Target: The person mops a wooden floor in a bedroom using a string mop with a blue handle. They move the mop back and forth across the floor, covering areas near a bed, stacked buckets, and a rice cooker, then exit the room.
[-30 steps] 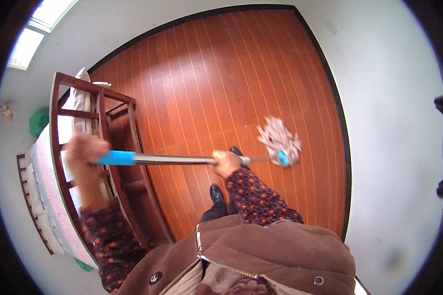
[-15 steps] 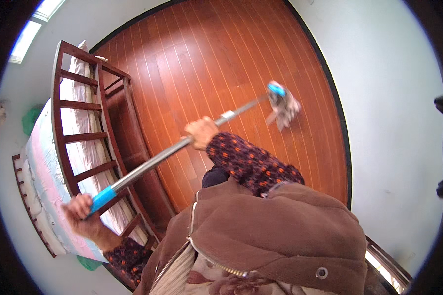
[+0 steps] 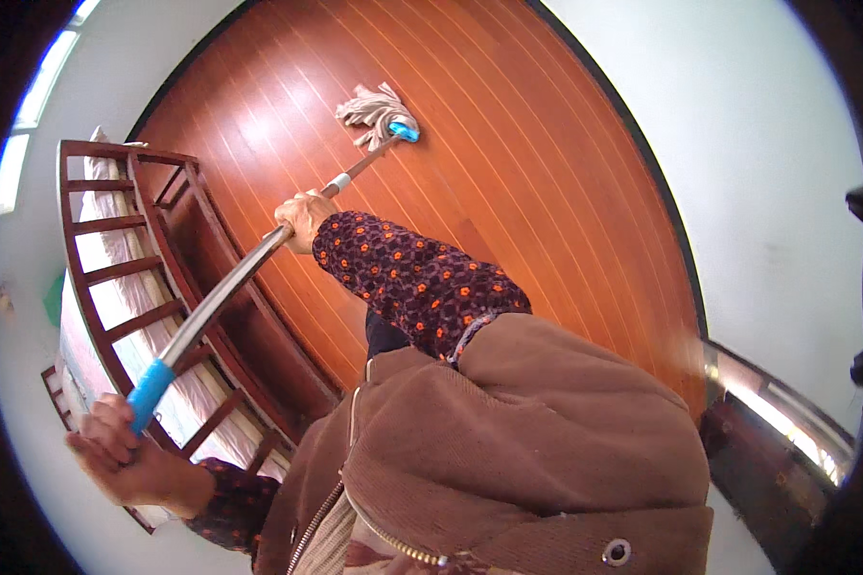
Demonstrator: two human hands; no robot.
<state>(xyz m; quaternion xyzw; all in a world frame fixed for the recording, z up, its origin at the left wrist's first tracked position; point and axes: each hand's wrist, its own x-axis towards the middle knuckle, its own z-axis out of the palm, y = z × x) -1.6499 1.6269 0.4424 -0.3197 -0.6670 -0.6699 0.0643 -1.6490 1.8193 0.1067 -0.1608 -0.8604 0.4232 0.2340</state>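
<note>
A mop (image 3: 225,289) with a metal pole slants across the view from lower left to upper middle. My left hand (image 3: 129,455) is closed around the blue grip at the pole's near end. Farther along, my right hand (image 3: 305,218) wraps the pole just below a white collar. The mop head (image 3: 366,115), beige-grey strips on a blue connector, lies on the reddish wooden floor (image 3: 489,182) with its strips fanned out to the left. Both my sleeves are dark with orange flecks.
A wooden bed frame (image 3: 105,278) with a slatted end and pale bedding stands close on the left, beside my left hand. White walls (image 3: 738,172) with a dark skirting border the floor. At lower right is a dark piece of furniture (image 3: 767,470) with a bright strip.
The mop head has swept from the right to the upper left across the floor. My right hand has moved left and forward; my left hand has shifted left and slightly back. The view has turned.
</note>
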